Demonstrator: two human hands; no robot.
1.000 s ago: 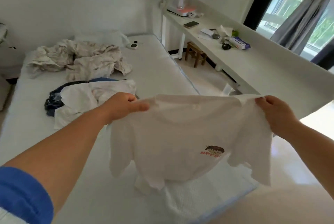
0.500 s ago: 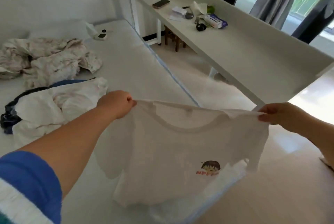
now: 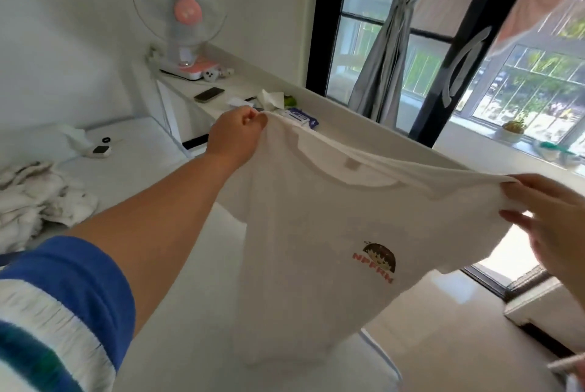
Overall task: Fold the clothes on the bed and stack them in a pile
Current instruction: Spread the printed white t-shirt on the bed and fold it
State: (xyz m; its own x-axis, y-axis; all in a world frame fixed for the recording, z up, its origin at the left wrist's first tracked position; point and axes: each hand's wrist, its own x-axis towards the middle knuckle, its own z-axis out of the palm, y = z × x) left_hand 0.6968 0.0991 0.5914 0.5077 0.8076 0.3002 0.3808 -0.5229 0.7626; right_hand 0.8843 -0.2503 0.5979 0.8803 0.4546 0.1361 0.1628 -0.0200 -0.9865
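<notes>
We hold the white T-shirt (image 3: 319, 233) spread in the air above the bed (image 3: 148, 167). It looks light and soft, so the shoulders are the best place to grip. Our left hand (image 3: 235, 135) and right hand (image 3: 550, 220) each pinch one.

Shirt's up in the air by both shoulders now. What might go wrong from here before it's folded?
1. The right hand holds the white T-shirt only at its fingertips, so that shoulder may slip and the shirt drop unevenly.
2. The left hand holds its shoulder higher, so the shirt hangs tilted and may land crooked on the bed.
3. The raised shirt is in line with the cluttered desk; whether it is close enough to snag is unclear.
</notes>
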